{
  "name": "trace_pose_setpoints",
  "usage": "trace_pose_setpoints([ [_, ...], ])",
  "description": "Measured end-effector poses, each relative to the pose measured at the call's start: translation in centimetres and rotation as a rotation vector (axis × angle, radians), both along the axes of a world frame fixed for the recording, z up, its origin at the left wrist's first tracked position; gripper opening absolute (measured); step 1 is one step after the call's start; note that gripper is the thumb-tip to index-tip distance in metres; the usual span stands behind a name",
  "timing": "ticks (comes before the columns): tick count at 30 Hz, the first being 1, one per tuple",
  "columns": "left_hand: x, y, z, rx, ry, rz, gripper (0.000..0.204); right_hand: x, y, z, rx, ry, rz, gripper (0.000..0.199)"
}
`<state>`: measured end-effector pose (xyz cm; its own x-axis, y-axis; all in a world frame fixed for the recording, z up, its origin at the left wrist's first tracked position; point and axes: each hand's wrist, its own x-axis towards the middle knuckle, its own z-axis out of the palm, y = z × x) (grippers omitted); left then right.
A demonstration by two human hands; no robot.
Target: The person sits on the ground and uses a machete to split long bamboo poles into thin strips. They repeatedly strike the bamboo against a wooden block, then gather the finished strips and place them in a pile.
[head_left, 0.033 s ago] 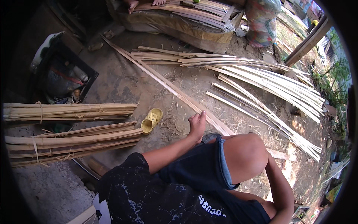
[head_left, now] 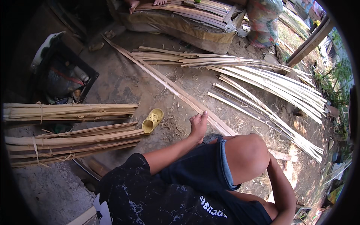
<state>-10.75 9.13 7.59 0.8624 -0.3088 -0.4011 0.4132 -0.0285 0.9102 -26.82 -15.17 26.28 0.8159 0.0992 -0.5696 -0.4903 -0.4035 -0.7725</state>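
The left hand (head_left: 197,125) reaches forward past the raised knee, its fingers (head_left: 195,119) loosely curled together rather than spread, the thumb (head_left: 204,114) standing up, and they close on nothing: the fingertips rest at or just short of the near end of the long bamboo strip (head_left: 170,87) lying on the dirt ground (head_left: 123,84). Whether they touch it cannot be told for sure. That strip runs from just ahead of the hand away up and to the left, its long axis diagonal, so it lies lengthwise out from the fingers rather than across them. The right hand is out of view; only the right forearm (head_left: 282,189) shows at the lower right, well apart from the strip, so the left is clearly nearer. Further out, a yellow sandal (head_left: 152,120) lies just left of the hand, tied bundles of bamboo slats (head_left: 71,111) beyond it, and loose split strips (head_left: 270,88) fan out to the right.
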Motion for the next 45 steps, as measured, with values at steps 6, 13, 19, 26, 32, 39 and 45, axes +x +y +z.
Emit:
trace_pose_setpoints([
  [6, -0.7, -0.6, 1.5, -0.546, 0.233, 0.103, 0.037, -0.6, -1.2, 0.4, 0.162, 0.069, 0.051, 0.049],
  [13, 0.3, -0.4, 1.2, -0.402, 0.163, 0.081, 0.027, 0.1, -0.8, 1.5, 0.181, 0.158, -0.055, 0.060],
  [19, 0.4, -0.4, 1.6, -0.366, 0.140, 0.154, 0.018, 0.2, -1.2, 0.9, 0.113, 0.171, -0.130, 0.067],
  [26, 1.1, -1.0, 2.4, -0.623, 0.306, 0.110, 0.018, -2.0, -4.5, -0.4, -0.371, -0.148, 0.216, 0.044],
  [32, 0.6, -0.9, 2.1, -0.634, 0.401, 0.270, 0.017, 2.8, 2.4, 5.5, -0.702, -0.164, 0.258, 0.038],
  [39, 0.6, -2.1, 4.1, -0.685, 0.481, 0.098, 0.015, -0.1, 3.9, 1.6, -0.253, -0.224, -0.174, 0.039],
  [45, 0.5, -1.1, 0.5, -0.302, 0.128, 0.029, 0.020, 0.1, 2.9, 0.3, -0.204, -0.227, -0.015, 0.036],
])
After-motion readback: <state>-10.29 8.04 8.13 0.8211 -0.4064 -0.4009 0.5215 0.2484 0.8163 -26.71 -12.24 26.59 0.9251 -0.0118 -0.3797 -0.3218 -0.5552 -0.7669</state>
